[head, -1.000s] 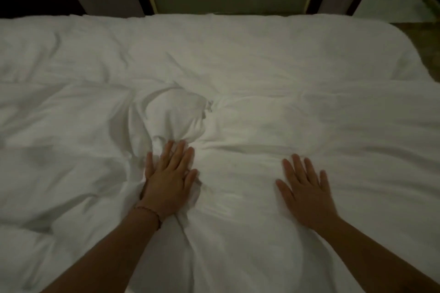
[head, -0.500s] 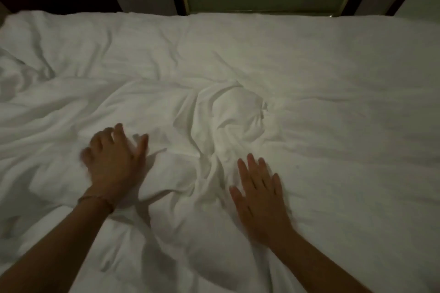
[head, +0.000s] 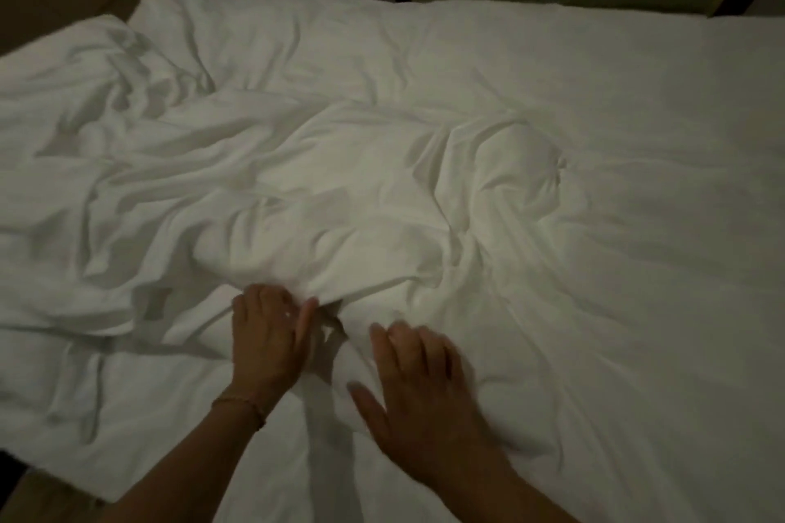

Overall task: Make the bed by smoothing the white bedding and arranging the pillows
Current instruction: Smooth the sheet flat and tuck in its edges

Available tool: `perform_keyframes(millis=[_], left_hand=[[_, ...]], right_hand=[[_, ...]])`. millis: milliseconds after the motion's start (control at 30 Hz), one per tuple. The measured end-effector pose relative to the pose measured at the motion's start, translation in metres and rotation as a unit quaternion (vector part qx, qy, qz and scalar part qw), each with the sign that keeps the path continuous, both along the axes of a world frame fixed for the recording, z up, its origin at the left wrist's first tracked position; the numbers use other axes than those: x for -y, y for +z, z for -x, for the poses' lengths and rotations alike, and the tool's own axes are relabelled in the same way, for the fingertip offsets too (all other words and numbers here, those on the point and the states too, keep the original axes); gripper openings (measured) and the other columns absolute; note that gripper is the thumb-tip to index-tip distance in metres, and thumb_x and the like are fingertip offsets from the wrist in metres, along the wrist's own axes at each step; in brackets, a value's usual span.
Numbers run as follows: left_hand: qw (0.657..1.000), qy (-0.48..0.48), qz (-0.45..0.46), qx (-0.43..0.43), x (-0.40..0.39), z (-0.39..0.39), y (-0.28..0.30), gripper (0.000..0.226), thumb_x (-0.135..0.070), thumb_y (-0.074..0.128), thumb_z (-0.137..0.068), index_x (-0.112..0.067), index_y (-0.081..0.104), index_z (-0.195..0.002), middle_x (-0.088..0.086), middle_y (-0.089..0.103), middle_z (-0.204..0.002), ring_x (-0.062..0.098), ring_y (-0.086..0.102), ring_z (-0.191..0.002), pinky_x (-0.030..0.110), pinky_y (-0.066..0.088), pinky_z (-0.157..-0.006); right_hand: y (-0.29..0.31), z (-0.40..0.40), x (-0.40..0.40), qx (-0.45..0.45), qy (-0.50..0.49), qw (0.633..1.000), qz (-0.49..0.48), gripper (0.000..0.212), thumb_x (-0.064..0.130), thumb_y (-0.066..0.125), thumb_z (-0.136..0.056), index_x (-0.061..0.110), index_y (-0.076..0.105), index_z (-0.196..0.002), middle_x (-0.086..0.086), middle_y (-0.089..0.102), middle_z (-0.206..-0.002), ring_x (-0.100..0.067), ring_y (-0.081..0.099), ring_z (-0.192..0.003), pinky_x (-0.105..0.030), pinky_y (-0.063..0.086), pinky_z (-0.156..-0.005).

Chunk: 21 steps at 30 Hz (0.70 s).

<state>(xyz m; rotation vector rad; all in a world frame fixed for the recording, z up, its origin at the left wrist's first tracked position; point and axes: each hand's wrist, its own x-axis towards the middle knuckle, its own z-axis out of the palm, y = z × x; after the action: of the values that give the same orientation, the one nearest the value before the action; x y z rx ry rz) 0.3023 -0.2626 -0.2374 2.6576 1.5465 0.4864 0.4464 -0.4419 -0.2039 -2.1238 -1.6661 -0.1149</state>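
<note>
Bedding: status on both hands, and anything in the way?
Left hand curled into a fold of the white bedding. Right hand flat, pressing it. Bedding bunched at centre and left; no pillows in view.

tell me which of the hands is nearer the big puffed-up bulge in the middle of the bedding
Right. The right hand lies flat just below and left of the bulge. The left hand is further left, fingers at a fold in the white bedding.

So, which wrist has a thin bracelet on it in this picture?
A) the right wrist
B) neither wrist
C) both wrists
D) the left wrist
D: a thin bracelet circles the wrist just below the left hand, while the wrist below the right hand is bare as both lie on the white bedding.
</note>
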Motion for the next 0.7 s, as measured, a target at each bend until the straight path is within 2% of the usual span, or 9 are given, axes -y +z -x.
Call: perform_keyframes(millis=[100, 200, 267, 333, 400, 467, 600, 700], left_hand=[[0.993, -0.057, 0.055, -0.084, -0.007, 0.026, -0.028, 0.066, -0.06, 0.027, -0.098, -0.003, 0.057, -0.108, 0.017, 0.054, -0.105, 0.036, 0.05, -0.096, 0.044, 0.041, -0.086], [0.989, -0.075, 0.046, -0.116, -0.024, 0.03, -0.045, 0.073, -0.063, 0.028, -0.097, -0.003, 0.052, -0.131, 0.021, 0.052, -0.127, 0.04, 0.048, -0.116, 0.05, 0.037, -0.103], [0.988, -0.088, 0.045, -0.121, -0.028, 0.026, -0.051, 0.073, -0.061, 0.03, -0.096, -0.002, 0.05, -0.134, 0.023, 0.051, -0.131, 0.042, 0.047, -0.12, 0.053, 0.032, -0.108], [0.985, -0.099, 0.057, -0.133, -0.027, 0.028, -0.055, 0.071, -0.061, 0.027, -0.097, -0.002, 0.055, -0.125, 0.023, 0.055, -0.122, 0.041, 0.05, -0.111, 0.053, 0.035, -0.101], [0.981, -0.115, 0.065, -0.14, -0.024, 0.035, -0.061, 0.068, -0.06, 0.024, -0.098, -0.003, 0.059, -0.11, 0.022, 0.059, -0.108, 0.039, 0.052, -0.097, 0.051, 0.039, -0.086], [0.979, -0.135, 0.075, -0.13, -0.025, 0.041, -0.061, 0.061, -0.059, 0.028, -0.096, -0.006, 0.059, -0.097, 0.021, 0.06, -0.094, 0.038, 0.054, -0.088, 0.048, 0.04, -0.076], [0.972, -0.185, 0.076, -0.121, -0.033, 0.054, -0.054, 0.067, -0.061, 0.022, -0.099, -0.009, 0.062, -0.083, 0.016, 0.065, -0.076, 0.037, 0.061, -0.075, 0.045, 0.046, -0.072], [0.97, -0.206, 0.07, -0.104, -0.029, 0.071, -0.039, 0.065, -0.059, 0.022, -0.1, -0.016, 0.058, -0.068, 0.009, 0.061, -0.061, 0.033, 0.06, -0.058, 0.036, 0.044, -0.053]], right_hand=[[-0.023, 0.023, 0.008, 0.007, -0.015, 0.996, 0.082, 0.052, 0.059, 0.049, -0.092, 0.014, 0.065, -0.113, -0.008, 0.061, -0.107, -0.029, 0.059, -0.09, -0.04, 0.04, -0.081], [-0.049, 0.035, -0.004, -0.003, -0.1, 0.985, 0.143, 0.056, 0.058, 0.044, -0.096, 0.009, 0.064, -0.114, -0.01, 0.059, -0.106, -0.032, 0.056, -0.093, -0.042, 0.045, -0.081], [-0.061, 0.045, -0.015, -0.001, -0.142, 0.979, 0.145, 0.061, 0.057, 0.038, -0.1, 0.006, 0.062, -0.121, -0.014, 0.059, -0.113, -0.034, 0.055, -0.1, -0.045, 0.045, -0.086], [-0.072, 0.059, -0.024, -0.004, -0.172, 0.973, 0.154, 0.064, 0.058, 0.033, -0.101, 0.005, 0.06, -0.124, -0.015, 0.059, -0.116, -0.033, 0.055, -0.104, -0.045, 0.044, -0.092], [-0.083, 0.072, -0.025, 0.004, -0.203, 0.969, 0.141, 0.064, 0.058, 0.032, -0.101, 0.006, 0.06, -0.123, -0.014, 0.059, -0.114, -0.033, 0.055, -0.103, -0.045, 0.043, -0.093], [-0.087, 0.082, -0.029, 0.022, -0.221, 0.968, 0.121, 0.061, 0.056, 0.033, -0.102, 0.005, 0.062, -0.116, -0.015, 0.06, -0.108, -0.033, 0.055, -0.096, -0.045, 0.043, -0.088], [-0.091, 0.095, -0.03, 0.052, -0.246, 0.96, 0.125, 0.057, 0.056, 0.028, -0.103, 0.009, 0.059, -0.095, -0.013, 0.059, -0.095, -0.031, 0.053, -0.086, -0.043, 0.041, -0.078], [-0.1, 0.103, -0.029, 0.041, -0.245, 0.957, 0.153, 0.061, 0.057, 0.022, -0.103, 0.01, 0.059, -0.088, -0.012, 0.06, -0.089, -0.03, 0.055, -0.082, -0.041, 0.039, -0.074]])
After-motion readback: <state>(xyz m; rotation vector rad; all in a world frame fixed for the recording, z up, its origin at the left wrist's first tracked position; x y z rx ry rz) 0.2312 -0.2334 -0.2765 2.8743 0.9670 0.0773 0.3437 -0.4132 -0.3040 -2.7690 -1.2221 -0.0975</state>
